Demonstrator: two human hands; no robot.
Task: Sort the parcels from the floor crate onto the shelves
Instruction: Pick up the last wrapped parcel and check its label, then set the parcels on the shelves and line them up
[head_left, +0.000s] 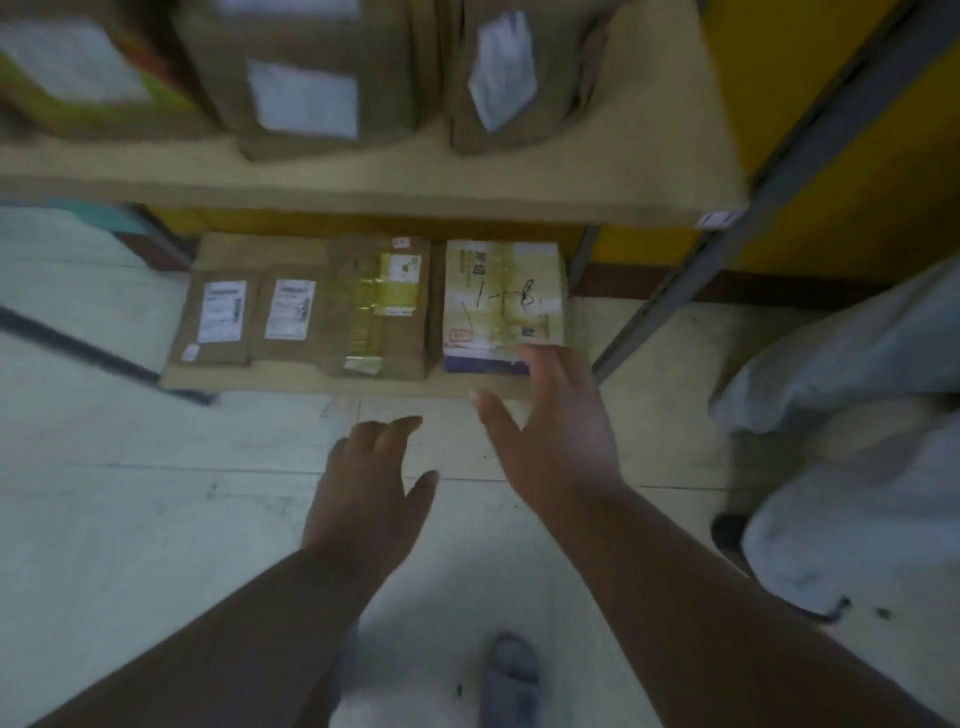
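On the lowest shelf board (291, 382) lie several parcels. A white and yellow taped parcel (498, 301) sits at its right end, a brown box with yellow tape (382, 306) to its left, then two brown parcels with white labels (249, 317). My right hand (550, 431) hovers with fingers spread, its fingertips at the near right corner of the white and yellow parcel, holding nothing. My left hand (371, 483) hangs over the floor in front of the shelf, fingers apart and empty. The floor crate is out of view.
The shelf above (363, 179) carries brown labelled boxes (306, 78) and a brown bag parcel (511, 78). A grey metal upright (675, 291) stands right of the low shelf. Large white sacks (852, 441) lie on the floor at right. My foot (511, 675) shows below.
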